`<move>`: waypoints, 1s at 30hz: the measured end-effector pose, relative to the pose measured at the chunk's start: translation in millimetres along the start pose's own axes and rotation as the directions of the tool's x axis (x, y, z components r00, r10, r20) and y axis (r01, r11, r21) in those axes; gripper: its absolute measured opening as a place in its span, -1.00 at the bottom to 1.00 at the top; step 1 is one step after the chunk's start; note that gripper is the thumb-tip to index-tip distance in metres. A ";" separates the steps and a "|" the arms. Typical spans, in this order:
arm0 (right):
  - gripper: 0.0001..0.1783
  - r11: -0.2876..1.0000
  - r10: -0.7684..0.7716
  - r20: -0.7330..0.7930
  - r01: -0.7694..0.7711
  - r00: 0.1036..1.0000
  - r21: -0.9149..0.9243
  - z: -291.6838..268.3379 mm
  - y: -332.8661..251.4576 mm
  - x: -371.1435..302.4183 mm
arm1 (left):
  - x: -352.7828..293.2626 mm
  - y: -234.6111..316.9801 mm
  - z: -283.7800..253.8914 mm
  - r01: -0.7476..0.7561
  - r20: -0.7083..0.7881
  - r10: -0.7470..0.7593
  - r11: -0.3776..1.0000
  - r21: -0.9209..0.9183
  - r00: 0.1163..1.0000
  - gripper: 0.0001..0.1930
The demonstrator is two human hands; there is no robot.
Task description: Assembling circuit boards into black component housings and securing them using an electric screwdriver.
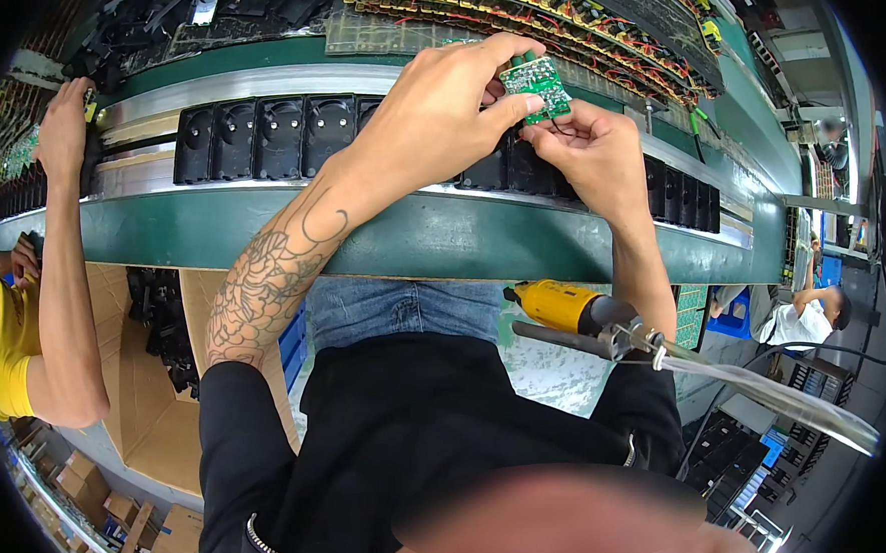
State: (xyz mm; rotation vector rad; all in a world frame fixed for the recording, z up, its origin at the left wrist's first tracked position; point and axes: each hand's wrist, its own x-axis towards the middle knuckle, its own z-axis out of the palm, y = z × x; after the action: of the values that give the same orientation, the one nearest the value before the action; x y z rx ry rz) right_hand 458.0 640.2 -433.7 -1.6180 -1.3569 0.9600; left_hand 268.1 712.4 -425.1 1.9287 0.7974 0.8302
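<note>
A small green circuit board (536, 89) with solder points on its face is pinched between the thumb and fingers of my left hand (468, 87). Beneath its lower edge my right hand (589, 149) has its thumb and forefinger together at a thin dark wire beside the board; the fingertips are partly hidden. Both hands are above a row of black plastic housings (330, 127) lying along the metal rail. My forearms cover part of that row.
Wired boards (509, 13) fill racks at the back. Black parts (248, 4) are heaped at the far left. A yellow power screwdriver (560, 303) hangs before the bench's green edge (411, 240). At left, a co-worker's hand (63, 131) reaches over the bench; a cardboard box (134, 393) stands below.
</note>
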 end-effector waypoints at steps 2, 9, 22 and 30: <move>-0.94 1.000 -0.009 0.001 0.009 1.000 -0.015 -0.4 -0.3 -0.5 | -0.9 -4.4 1.7 -0.089 -0.053 0.093 0.994 0.067 0.994 -0.58; -0.76 0.943 -0.271 -0.022 0.261 0.962 -0.207 -30.6 -20.3 -17.6 | -10.3 -15.5 1.9 -0.266 -0.204 0.336 0.914 0.307 0.919 -0.60; -0.61 0.736 -0.672 0.263 0.664 0.692 0.131 -17.3 -27.8 -44.1 | -16.3 -16.2 -1.6 -0.157 -0.222 0.202 0.966 0.205 0.954 -0.64; -0.73 0.813 -0.478 -0.566 0.582 0.672 0.005 0.8 -7.7 -0.6 | -16.1 -21.7 2.9 -0.117 -0.230 0.147 0.983 0.142 0.962 -0.62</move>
State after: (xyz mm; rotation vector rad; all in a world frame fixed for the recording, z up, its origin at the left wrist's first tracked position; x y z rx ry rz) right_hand 454.3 640.6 -427.0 -1.1096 -1.1803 0.2211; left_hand 256.6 707.6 -449.3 2.0360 0.8891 1.1342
